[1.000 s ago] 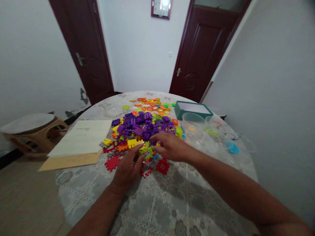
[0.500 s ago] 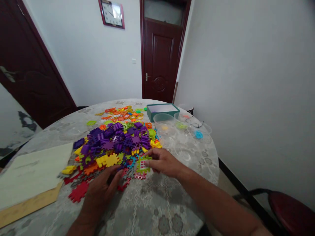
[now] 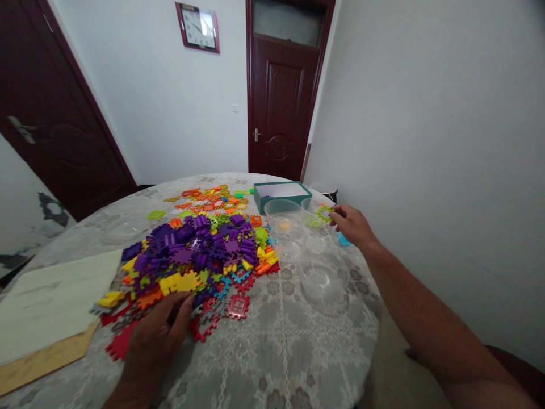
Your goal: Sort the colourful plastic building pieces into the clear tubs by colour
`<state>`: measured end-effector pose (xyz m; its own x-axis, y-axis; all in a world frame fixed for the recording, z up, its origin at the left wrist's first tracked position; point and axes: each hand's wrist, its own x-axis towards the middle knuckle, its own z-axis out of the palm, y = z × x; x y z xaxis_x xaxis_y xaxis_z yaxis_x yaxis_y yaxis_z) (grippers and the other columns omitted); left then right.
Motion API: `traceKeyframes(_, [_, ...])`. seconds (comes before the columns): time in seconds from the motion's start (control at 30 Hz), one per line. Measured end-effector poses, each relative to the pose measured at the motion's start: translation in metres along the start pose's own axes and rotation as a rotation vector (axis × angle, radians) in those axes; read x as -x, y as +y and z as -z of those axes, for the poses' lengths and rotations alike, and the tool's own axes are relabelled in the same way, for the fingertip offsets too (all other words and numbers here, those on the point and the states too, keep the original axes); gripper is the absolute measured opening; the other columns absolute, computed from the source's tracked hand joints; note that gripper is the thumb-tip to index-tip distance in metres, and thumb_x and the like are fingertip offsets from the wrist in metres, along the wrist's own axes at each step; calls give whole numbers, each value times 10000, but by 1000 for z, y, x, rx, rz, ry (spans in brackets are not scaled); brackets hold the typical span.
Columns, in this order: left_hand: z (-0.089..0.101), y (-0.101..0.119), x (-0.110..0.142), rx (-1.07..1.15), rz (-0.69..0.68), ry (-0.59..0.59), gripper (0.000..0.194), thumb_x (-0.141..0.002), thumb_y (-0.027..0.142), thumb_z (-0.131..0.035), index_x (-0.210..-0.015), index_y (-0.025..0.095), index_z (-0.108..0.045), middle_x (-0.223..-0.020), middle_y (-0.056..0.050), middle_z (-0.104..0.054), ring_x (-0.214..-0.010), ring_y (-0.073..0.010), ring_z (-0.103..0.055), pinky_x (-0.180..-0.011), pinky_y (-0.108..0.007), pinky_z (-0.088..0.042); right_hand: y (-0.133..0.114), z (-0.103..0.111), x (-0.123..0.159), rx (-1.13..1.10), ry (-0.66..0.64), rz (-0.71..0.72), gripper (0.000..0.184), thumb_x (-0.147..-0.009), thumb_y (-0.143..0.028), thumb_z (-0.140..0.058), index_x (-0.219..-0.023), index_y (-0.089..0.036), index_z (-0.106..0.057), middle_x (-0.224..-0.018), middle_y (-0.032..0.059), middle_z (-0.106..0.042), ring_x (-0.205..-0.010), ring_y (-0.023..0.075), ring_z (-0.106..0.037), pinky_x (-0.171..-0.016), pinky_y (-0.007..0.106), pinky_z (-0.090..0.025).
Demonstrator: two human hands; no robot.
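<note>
A big heap of plastic interlocking pieces [image 3: 200, 250], mostly purple with yellow, orange, red and green, lies on the round table [image 3: 272, 341]. My right hand [image 3: 351, 224] is stretched out to the clear bowls at the right and pinches a lime-green piece [image 3: 325, 213] above a clear bowl [image 3: 315, 216] with green pieces in it. My left hand [image 3: 153, 341] rests at the near edge of the heap, fingers curled on red pieces [image 3: 204, 326]; whether it holds one I cannot tell.
Several clear plastic bowls [image 3: 323, 278] stand right of the heap, and a teal box [image 3: 281, 195] behind them. A second scatter of orange pieces [image 3: 208, 200] lies farther back. A cream sheet on a brown envelope [image 3: 46, 318] lies at the left. Dark doors and a wall clock stand behind.
My right hand lifted the lime-green piece from the heap's near edge and carried it right and away to the bowls. My left hand stayed by the red pieces.
</note>
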<state>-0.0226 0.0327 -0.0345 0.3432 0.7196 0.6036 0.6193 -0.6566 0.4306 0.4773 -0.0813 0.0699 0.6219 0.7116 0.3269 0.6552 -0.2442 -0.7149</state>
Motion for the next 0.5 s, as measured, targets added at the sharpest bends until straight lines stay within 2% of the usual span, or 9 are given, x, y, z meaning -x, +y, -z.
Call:
traceKeyframes(0.13, [-1,-3,0,-22,-8,19,356,-974,531,-556,-969,227,-739,-915,-48,-820,-778,-224,-786,-779,-304,-618,17,0,-37,305,69,45,326,-983,-268,-550,-1229,-157,-731,-1084,100,-794,-905,190,-724,-821,269,-536])
traceKeyframes(0.23, [-2,-5,1,-59,-9,17,357,-977,534,-549,-983,233,-740,-926,-44,-823,-799,-227,-792,-761,-302,-618,23,-8,-57,387,66,52,298,-958,-226,-593,-1184,-154,-772,-1177,122,-786,-1042,221,-714,-957,290,-498])
traceKeyframes(0.37, [-3,-6,1,-84,-16,3,365,-990,524,-536,-1007,221,-739,-957,-56,-823,-825,-231,-796,-774,-310,-618,25,-19,-74,448,15,52,291,-937,-160,-600,-1150,-149,-798,-1193,131,-788,-1098,225,-709,-1022,281,-465])
traceKeyframes(0.5, [-3,-6,1,-72,-12,12,350,-986,518,-539,-1003,228,-735,-942,-55,-822,-815,-227,-792,-782,-310,-618,23,-22,-76,474,-15,62,283,-924,-137,-607,-1126,-155,-804,-1204,123,-787,-1119,220,-704,-1034,268,-456])
